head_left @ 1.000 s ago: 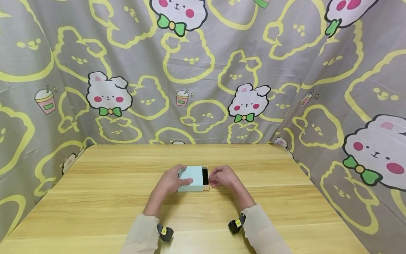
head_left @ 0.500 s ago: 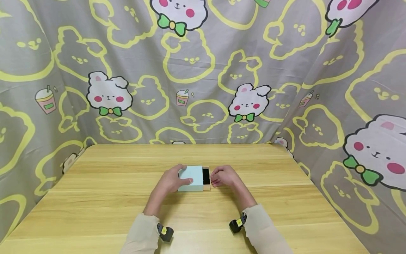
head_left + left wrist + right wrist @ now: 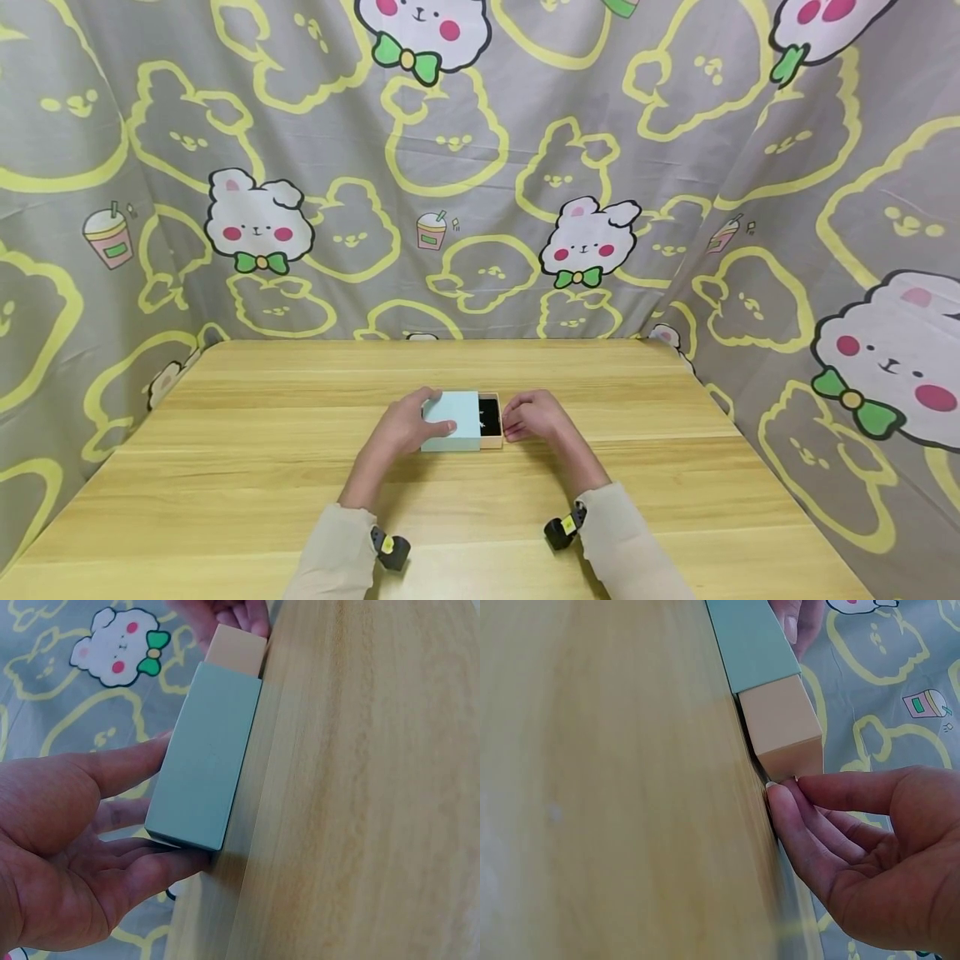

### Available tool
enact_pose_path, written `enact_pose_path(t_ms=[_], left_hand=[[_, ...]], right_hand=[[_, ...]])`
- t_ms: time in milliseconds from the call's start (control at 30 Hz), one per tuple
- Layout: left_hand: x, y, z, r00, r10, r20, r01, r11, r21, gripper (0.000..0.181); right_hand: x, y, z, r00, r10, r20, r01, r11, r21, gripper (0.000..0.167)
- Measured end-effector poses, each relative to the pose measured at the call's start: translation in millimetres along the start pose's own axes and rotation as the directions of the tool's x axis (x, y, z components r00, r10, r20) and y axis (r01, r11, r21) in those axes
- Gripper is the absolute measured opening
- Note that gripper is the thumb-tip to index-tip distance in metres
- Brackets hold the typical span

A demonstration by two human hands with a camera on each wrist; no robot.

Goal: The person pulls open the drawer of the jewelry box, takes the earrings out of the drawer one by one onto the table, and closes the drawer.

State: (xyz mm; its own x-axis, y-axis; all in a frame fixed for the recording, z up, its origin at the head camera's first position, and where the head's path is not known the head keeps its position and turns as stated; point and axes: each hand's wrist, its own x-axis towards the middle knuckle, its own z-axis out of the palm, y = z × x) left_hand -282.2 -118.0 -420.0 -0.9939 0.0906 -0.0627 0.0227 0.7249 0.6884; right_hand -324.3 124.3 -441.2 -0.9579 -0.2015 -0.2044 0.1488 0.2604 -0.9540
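A pale blue sleeve box (image 3: 456,410) lies on the table, and my left hand (image 3: 403,427) grips its left part, thumb on top. From its right end sticks a peach drawer (image 3: 491,444) with a black lining (image 3: 491,415) and small pale marks inside. My right hand (image 3: 536,416) is at the drawer's outer end. In the right wrist view, my right thumb and fingertips (image 3: 802,780) pinch together against the drawer's end face (image 3: 799,757); what lies between them is hidden. The left wrist view shows the sleeve (image 3: 204,757) between my left thumb and fingers.
The wooden table (image 3: 262,500) reaches back to a grey patterned curtain (image 3: 480,283), which also hangs at both sides. Beige sleeves (image 3: 333,546) cover my forearms, each with a small black camera (image 3: 393,552) at the wrist.
The drawer has slid a little farther right out of the sleeve, baring more black lining and the pale marks. My right hand moved right with it; my left hand and the sleeve stayed put.
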Motion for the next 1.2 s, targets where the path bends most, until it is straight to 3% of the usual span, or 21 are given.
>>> enact_pose_path(t_ms=[900, 1200], left_hand=[[-1.5, 0.2, 0.7, 1.000, 0.001, -0.001, -0.001, 1.000, 0.009, 0.067], [-1.1, 1.0, 1.0, 1.000, 0.024, -0.007, -0.024, 0.999, 0.024, 0.066]], right_hand=[[-4.7, -0.8, -8.8, 1.000, 0.010, -0.020, -0.011, 0.999, -0.046, 0.011], [-4.2, -0.8, -8.7, 1.000, 0.017, -0.016, -0.017, 1.000, -0.014, 0.008]])
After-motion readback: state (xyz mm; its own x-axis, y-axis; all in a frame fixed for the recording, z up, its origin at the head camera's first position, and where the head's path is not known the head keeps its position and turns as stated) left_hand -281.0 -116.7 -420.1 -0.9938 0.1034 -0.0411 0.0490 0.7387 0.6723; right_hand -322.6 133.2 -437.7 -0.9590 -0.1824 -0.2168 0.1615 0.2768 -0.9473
